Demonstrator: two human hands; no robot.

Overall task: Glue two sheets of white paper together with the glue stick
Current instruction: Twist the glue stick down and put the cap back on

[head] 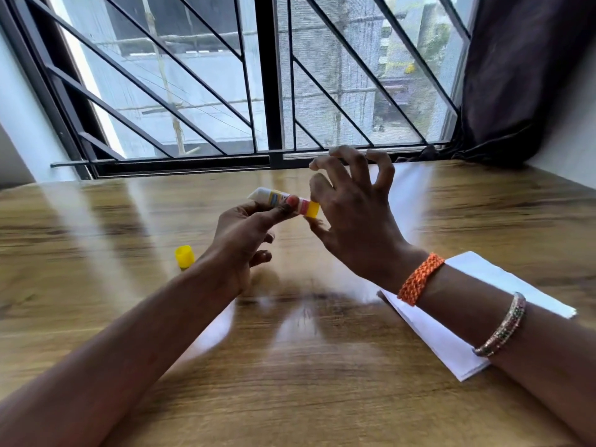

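Head view: all that follows was seen from above and behind the hands.
Table (96,317): wooden, below a barred window.
Paper (464,346): white, under the right forearm, well apart from the glue.
Left hand (245,233): pinched the glue stick (280,201) mid-barrel, held above the table.
Right hand (351,208): thumb and forefinger at the yellow base, other fingers spread and curled.
Axis: stick lay left-right, white tip leftward.
Cap (184,257): off, on the table near the left wrist.
Judgement: base being twisted, glue not yet applied.
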